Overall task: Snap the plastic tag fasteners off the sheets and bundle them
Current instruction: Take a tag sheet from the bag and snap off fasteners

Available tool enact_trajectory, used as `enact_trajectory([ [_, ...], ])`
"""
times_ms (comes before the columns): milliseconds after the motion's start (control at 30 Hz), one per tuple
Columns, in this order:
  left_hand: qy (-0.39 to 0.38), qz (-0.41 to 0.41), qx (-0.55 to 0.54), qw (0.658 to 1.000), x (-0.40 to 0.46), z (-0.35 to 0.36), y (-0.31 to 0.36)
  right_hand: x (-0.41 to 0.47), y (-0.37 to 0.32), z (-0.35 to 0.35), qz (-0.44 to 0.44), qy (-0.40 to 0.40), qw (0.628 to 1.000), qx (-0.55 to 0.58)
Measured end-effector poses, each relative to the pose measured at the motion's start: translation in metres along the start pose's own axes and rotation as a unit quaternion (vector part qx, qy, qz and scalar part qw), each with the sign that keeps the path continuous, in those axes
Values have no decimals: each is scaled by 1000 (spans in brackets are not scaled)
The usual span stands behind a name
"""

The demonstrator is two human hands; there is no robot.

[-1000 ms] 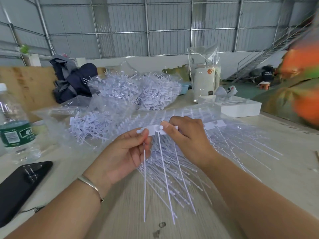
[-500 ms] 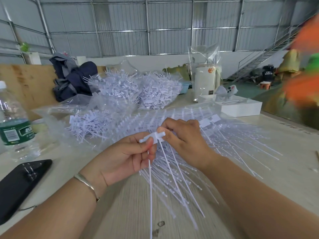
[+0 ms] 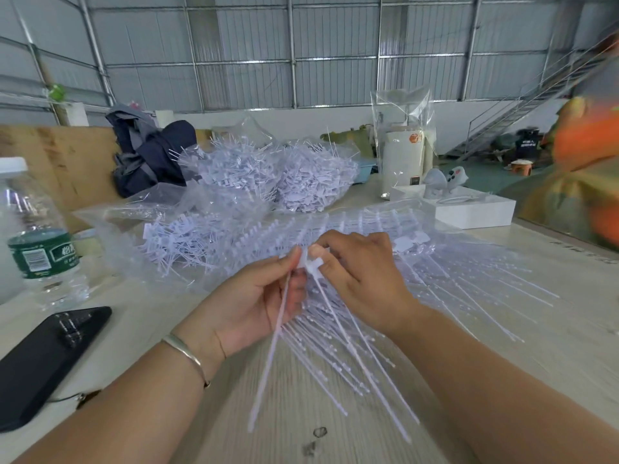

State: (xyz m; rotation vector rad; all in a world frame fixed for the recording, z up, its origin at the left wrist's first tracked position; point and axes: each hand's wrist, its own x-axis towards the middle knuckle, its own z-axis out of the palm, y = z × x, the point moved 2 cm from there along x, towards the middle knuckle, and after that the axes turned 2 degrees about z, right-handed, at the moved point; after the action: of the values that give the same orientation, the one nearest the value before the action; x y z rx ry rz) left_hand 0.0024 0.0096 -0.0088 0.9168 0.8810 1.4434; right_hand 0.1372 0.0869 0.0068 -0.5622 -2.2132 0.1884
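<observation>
Up close, above a pale table, the left hand pinches one white tag fastener between thumb and curled fingers. Touching it, the right hand pinches the fastener sheet, whose thin stems fan toward the table's near edge.

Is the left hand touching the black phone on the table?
Apart. The head view shows the left hand raised at the fasteners, with bare table between it and the phone.
</observation>
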Motion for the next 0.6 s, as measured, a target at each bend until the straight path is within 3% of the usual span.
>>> enact_trajectory([
  [167, 60, -7, -88, 994, 0, -3, 8, 0, 7, -3, 49, 32, 998, 21],
  [300, 96, 39, -56, 993, 0, -3, 10, 1, 7, -5, 59, 29, 997, 36],
  [467, 164, 19, 4, 986, 2, -3, 3, 3, 6, -9, 49, 59, 996, -34],
  [600, 156, 22, 34, 987, 2, -5, 1, 4, 6, -8, 17, 48, 995, -90],
])
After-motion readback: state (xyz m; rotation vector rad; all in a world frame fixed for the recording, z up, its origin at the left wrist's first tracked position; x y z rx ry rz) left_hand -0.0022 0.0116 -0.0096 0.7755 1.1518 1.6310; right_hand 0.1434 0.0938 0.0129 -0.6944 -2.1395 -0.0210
